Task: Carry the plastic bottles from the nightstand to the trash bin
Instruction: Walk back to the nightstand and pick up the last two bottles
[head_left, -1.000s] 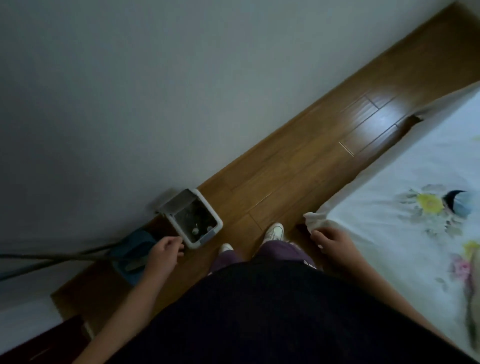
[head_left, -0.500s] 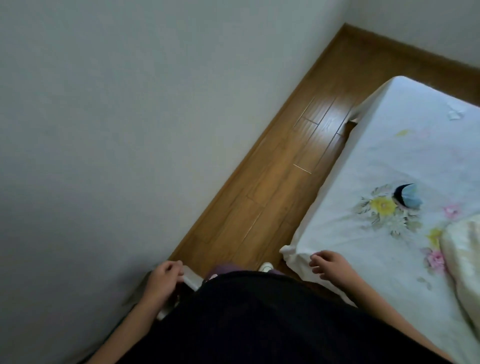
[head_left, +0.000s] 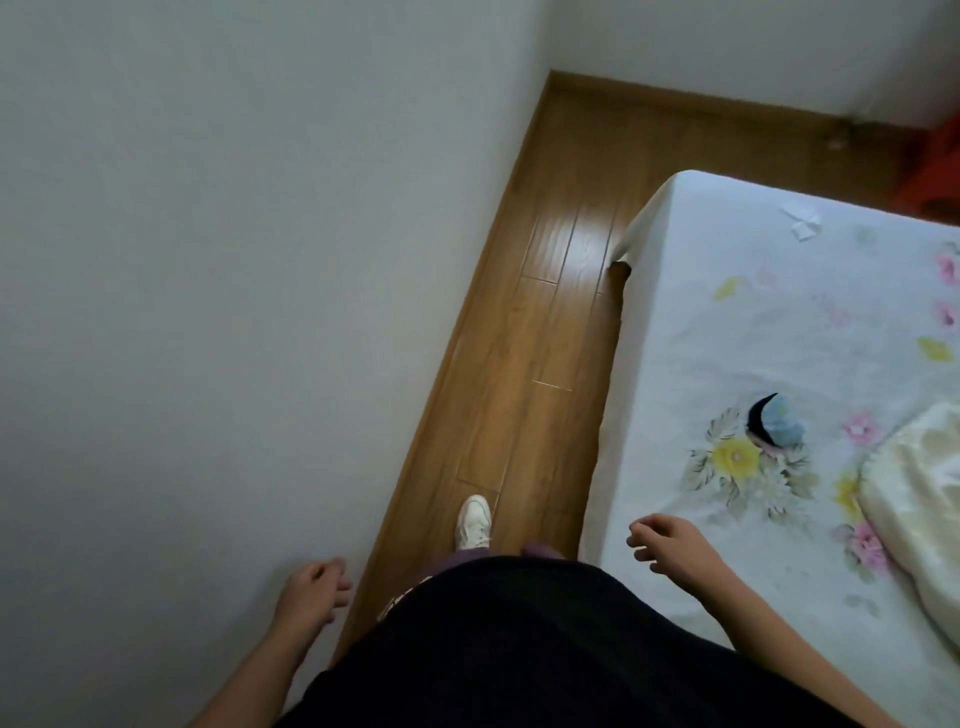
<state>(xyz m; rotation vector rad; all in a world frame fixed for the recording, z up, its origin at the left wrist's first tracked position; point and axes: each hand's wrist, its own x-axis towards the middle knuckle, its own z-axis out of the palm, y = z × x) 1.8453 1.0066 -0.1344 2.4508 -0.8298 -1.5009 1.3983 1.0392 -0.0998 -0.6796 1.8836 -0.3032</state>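
No bottle, nightstand or trash bin shows in the head view now. My left hand (head_left: 314, 590) hangs at the lower left, close to the white wall, fingers loosely curled and holding nothing. My right hand (head_left: 670, 548) hovers over the near edge of the bed, fingers relaxed and empty. My dark top fills the bottom of the frame, with one white shoe (head_left: 472, 522) on the floor ahead of me.
A narrow strip of wooden floor (head_left: 550, 322) runs between the white wall (head_left: 234, 312) and the bed (head_left: 779, 338) with a flowered sheet. A small blue and black object (head_left: 776, 428) and a cream quilt (head_left: 924, 519) lie on the bed. Something red (head_left: 935, 171) stands at the far right corner.
The view has swung away from the small bin by the wall, which is now out of sight. My left hand left the bin and hangs empty; I have stepped along the floor strip.
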